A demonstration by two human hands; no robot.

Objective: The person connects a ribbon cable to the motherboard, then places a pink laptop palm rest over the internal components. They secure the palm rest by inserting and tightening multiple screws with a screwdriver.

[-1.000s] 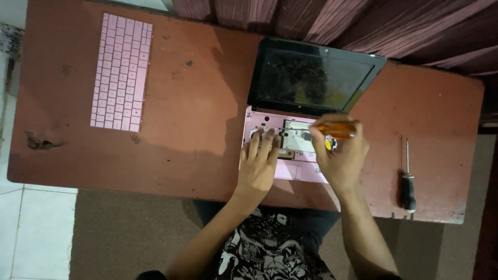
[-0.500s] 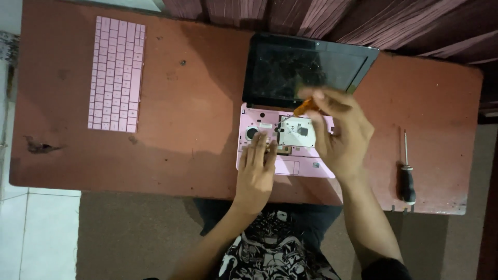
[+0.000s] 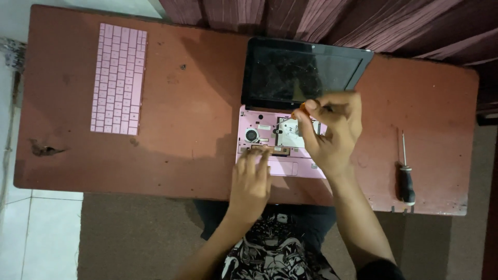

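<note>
A small pink laptop [image 3: 259, 129] lies open on the reddish-brown table [image 3: 187, 119], its keyboard taken out so the fan and boards inside show. Its dark screen [image 3: 301, 72] leans back. My right hand [image 3: 329, 132] is over the open base, closed around an orange-handled screwdriver [image 3: 298, 110] whose tip points down into the laptop. My left hand [image 3: 251, 179] rests flat on the front edge of the base, fingers spread beside the touchpad.
The detached pink keyboard [image 3: 118, 79] lies at the table's far left. A black-handled screwdriver [image 3: 405, 173] lies near the right front edge. Dark curtains [image 3: 321, 21] hang behind the table. White floor tiles [image 3: 36, 233] show at the lower left.
My right hand has lifted from the laptop's right front toward the hinge and turned the orange screwdriver from lying sideways to pointing down. My left hand slid back to the front edge.
</note>
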